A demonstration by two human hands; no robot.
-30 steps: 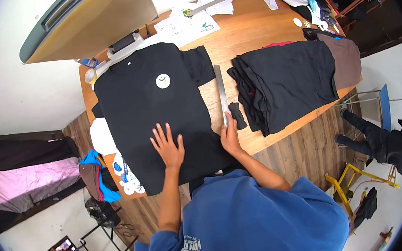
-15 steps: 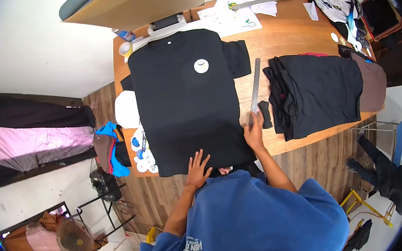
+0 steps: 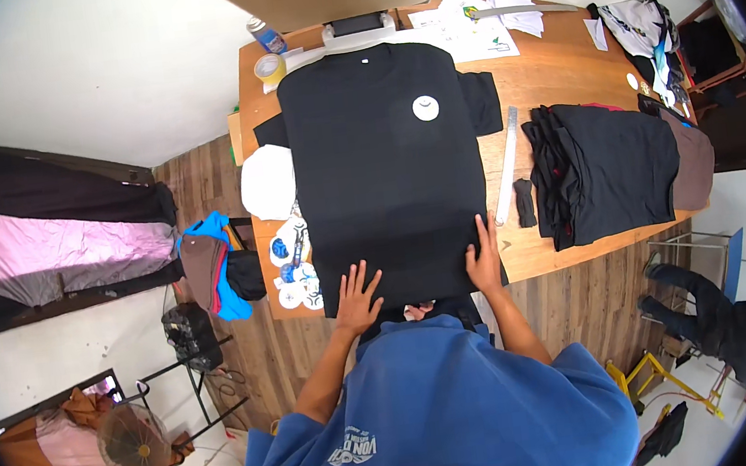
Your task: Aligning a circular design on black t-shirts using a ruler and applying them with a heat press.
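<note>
A black T-shirt is spread flat in front of me, its collar toward the far side. On its chest, to the right, sits a round white patch. My left hand rests on the near left part of the shirt with fingers spread. At the near right edge, my right hand touches the cloth, fingers stretched out and holding nothing. A metal ruler lies on the table just right of the shirt, apart from my hand. Next to it is a small dark bundle whose kind I cannot make out.
Folded black garments are stacked on the wooden table at right. Tape rolls, a spray can and papers lie along the back. White round cutouts line the left edge. Another person is at far right.
My right hand has let go of the ruler and moved onto the shirt's right edge. The ruler now lies on the table. The whole view has shifted slightly.
</note>
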